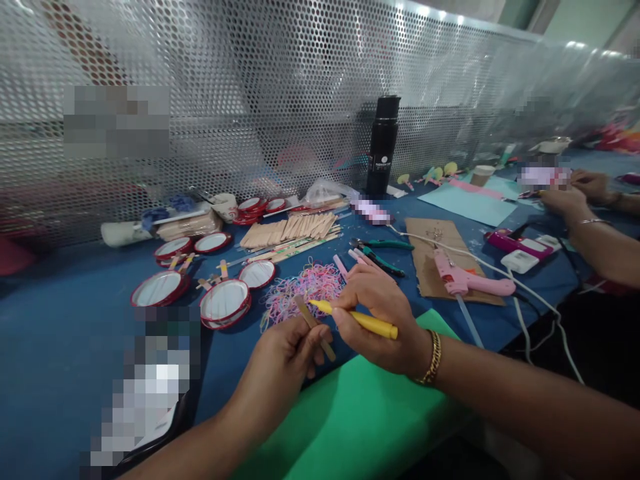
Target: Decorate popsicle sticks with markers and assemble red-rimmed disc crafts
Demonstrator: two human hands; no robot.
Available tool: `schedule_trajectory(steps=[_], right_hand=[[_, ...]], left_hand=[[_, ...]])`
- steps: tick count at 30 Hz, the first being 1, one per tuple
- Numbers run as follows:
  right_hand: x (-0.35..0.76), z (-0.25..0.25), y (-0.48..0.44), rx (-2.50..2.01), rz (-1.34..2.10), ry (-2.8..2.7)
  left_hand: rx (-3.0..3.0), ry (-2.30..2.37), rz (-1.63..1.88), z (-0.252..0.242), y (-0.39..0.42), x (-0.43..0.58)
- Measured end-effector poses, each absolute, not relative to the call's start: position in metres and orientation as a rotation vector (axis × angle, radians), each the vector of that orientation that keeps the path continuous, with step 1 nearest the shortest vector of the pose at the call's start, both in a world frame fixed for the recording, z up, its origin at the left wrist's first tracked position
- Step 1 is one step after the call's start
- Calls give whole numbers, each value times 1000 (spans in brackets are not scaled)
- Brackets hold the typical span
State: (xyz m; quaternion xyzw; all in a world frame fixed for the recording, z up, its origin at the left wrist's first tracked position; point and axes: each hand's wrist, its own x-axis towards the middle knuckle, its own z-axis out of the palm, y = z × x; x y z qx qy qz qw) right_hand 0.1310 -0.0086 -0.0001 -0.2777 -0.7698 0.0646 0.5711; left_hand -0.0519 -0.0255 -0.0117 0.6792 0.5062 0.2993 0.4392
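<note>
Between the thumb and fingers of my left hand (pixel 287 353) is a flat wooden craft stick (pixel 327 348), tilted, its upper end sticking out above the fingers. My right hand (pixel 383 313), with a gold bracelet at the wrist, grips a yellow marker (pixel 373 325) like a pen. The marker's tip points left, close to the stick's upper end; I cannot tell whether they touch. Just behind both hands lies a heap of colourful rubber bands (pixel 320 280). Under the hands spreads a green sheet (pixel 350 413).
Round red-rimmed tins (pixel 225 303) and a pile of craft sticks (pixel 290 230) lie left and behind. Pliers (pixel 383 253), a pink glue gun (pixel 467 280) on cardboard (pixel 425 233) and a white cable sit right. A black flask (pixel 384 147) stands behind. Another person's hands (pixel 570 197) work at far right.
</note>
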Motion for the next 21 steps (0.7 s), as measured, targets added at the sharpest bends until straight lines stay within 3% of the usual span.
schedule_trajectory(steps=[21], right_hand=[[129,-2,-11,-599,153,-1823]], left_hand=[[1663,1240,787,-12,-26,-51]])
